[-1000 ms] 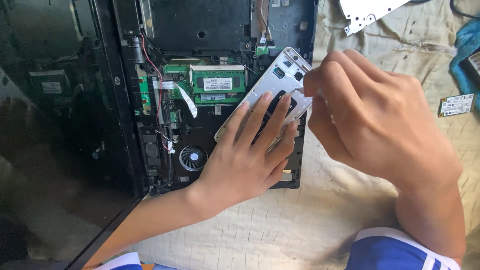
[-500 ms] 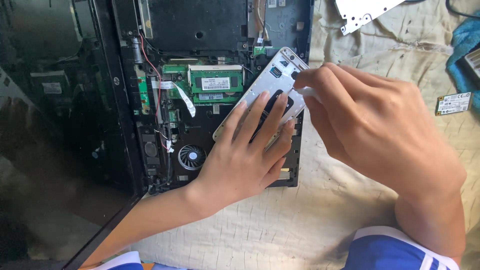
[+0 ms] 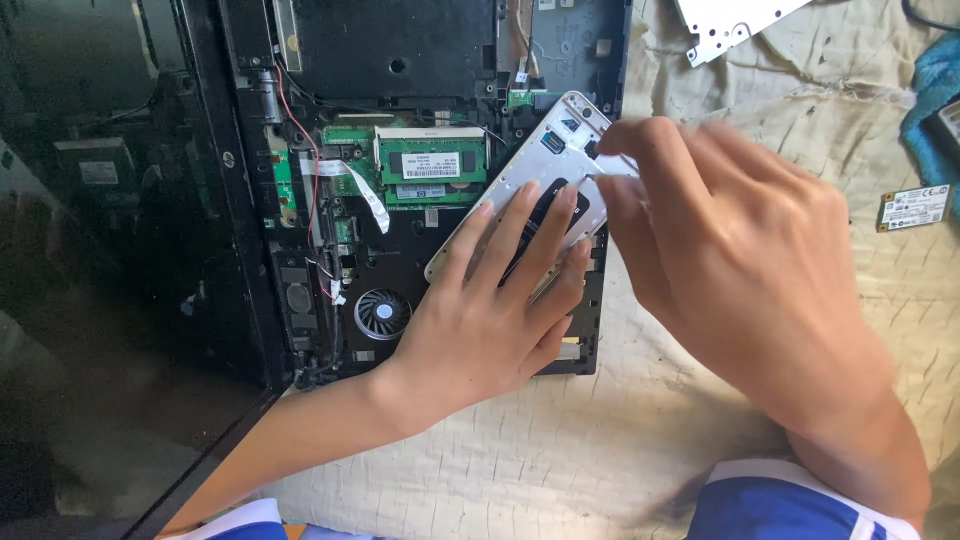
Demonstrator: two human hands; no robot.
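Two hands, one silver plate point(image 3: 528, 190) on the opened laptop point(image 3: 420, 60). My left hand point(image 3: 490, 310) presses flat on the plate, fingers spread. My right hand point(image 3: 740, 270) pinches its far corner.

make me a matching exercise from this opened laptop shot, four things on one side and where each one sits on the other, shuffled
Things:
1. cooling fan
2. memory module
3. small loose circuit card
4. silver metal bracket

Places:
A. on the cloth at the right edge
B. under the left hand, tilted over the laptop base
C. low in the laptop base, left of the left hand
D. middle of the base, above the fan

Pairs: 1-C, 2-D, 3-A, 4-B
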